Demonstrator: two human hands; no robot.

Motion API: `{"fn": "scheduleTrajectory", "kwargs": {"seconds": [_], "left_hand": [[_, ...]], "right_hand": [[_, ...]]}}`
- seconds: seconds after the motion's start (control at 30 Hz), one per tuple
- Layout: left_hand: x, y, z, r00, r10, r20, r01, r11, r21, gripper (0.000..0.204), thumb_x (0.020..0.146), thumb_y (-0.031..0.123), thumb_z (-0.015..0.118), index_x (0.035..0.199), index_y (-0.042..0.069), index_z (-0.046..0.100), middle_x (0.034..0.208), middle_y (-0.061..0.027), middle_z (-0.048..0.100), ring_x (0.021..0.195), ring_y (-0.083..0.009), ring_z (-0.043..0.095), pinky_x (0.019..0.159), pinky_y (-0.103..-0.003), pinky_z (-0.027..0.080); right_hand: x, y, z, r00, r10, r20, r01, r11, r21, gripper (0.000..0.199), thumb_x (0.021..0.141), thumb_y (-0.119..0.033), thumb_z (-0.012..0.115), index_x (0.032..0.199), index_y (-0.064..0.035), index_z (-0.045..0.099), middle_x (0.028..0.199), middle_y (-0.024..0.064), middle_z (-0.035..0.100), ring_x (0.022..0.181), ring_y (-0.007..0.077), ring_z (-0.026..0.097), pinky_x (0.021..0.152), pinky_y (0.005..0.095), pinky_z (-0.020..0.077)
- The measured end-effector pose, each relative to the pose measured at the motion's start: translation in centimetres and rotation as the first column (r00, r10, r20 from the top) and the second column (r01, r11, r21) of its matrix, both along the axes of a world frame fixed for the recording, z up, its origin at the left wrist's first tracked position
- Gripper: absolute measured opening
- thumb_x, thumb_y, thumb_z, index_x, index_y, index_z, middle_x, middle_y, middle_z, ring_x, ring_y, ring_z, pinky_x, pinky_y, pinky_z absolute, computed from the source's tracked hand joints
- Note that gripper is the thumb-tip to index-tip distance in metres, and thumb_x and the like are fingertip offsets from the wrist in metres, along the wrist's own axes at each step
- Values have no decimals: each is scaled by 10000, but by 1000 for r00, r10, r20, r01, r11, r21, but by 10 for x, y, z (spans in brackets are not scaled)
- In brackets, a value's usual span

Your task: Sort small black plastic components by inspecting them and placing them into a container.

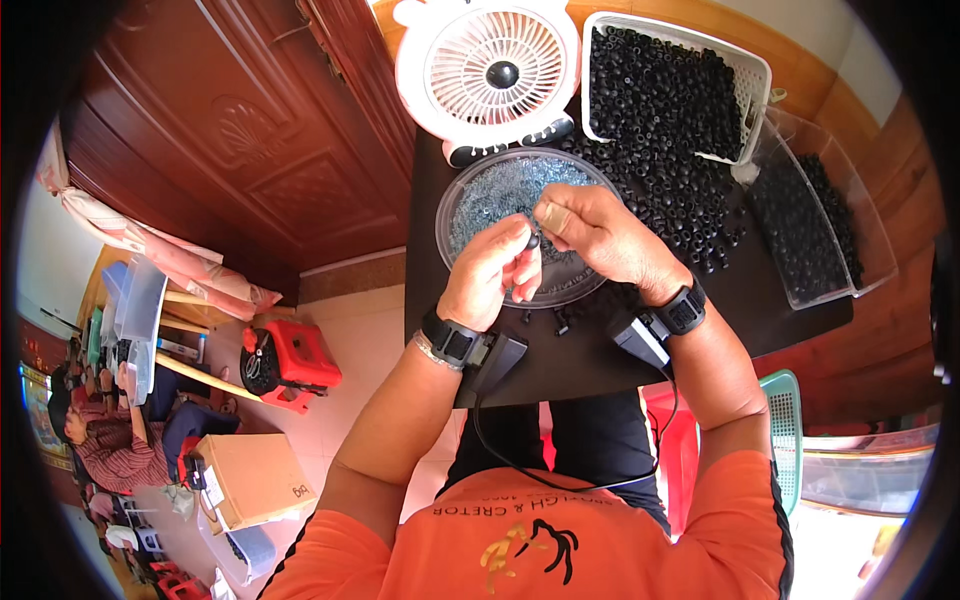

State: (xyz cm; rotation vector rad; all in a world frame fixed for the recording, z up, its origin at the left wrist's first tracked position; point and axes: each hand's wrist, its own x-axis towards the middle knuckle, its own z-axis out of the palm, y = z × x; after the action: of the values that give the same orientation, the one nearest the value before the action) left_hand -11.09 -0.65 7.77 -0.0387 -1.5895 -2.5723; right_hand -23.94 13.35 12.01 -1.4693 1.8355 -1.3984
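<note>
Nearest, an orange shirt is seen at the lower edge, and both bare forearms are raised from it toward a small dark table. A black wrist device is worn on the left arm and another wrist device on the right, each with a black box attached and a thin cable hung down toward the lap.

Above the table's middle the two hands are brought together. The left hand is curled, its fingertips pinched narrowly on a small black bead. The right hand is closed just beside it, thumb pressed toward the same bead; whether something else is gripped in it cannot be told. The bead is held over the near rim of a round clear dish, which is filled with tiny pale blue pieces.

A few loose black beads are scattered on the table below the hands, and a large heap of black beads is spread to the right of the dish. Farther right, a clear plastic tray is partly filled with more. Behind the heap a white slotted basket is packed with them. At the far edge, behind the dish, a white round fan is stood. To the left, on the floor, a red stool and a cardboard box are visible.
</note>
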Motion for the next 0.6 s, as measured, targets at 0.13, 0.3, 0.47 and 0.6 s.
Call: {"fn": "scheduleTrajectory", "kwargs": {"seconds": [0.13, 0.3, 0.47, 0.6], "left_hand": [[1, 1, 2, 1000, 25, 10, -25, 999, -26, 255, 989, 287, 462, 942, 53, 554, 650, 11, 428, 546, -98, 438, 473, -238, 327], [-6, 11, 10, 988, 47, -149, -69, 987, -145, 320, 968, 330, 492, 797, 69, 564, 639, -2, 539, 513, -73, 471, 450, -223, 343], [-9, -19, -4, 965, 146, -216, -200, 947, -253, 408, 933, 330, 503, 653, 40, 562, 641, -90, 614, 494, -134, 543, 446, -249, 389], [-41, -21, -16, 959, 217, -184, -242, 961, -132, 379, 905, 290, 566, 646, 13, 580, 569, -83, 590, 480, -182, 597, 445, -288, 443]], "right_hand": [[5, -2, -3, 997, 41, -68, -42, 999, -1, 272, 965, -226, 519, 792, -18, 554, 667, 65, 547, 622, 173, 501, 608, 317, 433], [-23, 2, -23, 959, 147, 244, -154, 988, 11, 264, 968, -280, 541, 815, -69, 581, 655, -8, 530, 593, 76, 472, 565, 231, 382], [-1, -31, -34, 959, -88, 270, 129, 982, -139, 259, 975, -291, 563, 937, -49, 647, 681, -19, 537, 623, 66, 479, 599, 208, 383], [15, -27, -21, 943, -329, -49, 313, 928, -204, 240, 955, -245, 609, 1047, -43, 698, 811, -9, 606, 721, 62, 505, 669, 210, 411]]}}
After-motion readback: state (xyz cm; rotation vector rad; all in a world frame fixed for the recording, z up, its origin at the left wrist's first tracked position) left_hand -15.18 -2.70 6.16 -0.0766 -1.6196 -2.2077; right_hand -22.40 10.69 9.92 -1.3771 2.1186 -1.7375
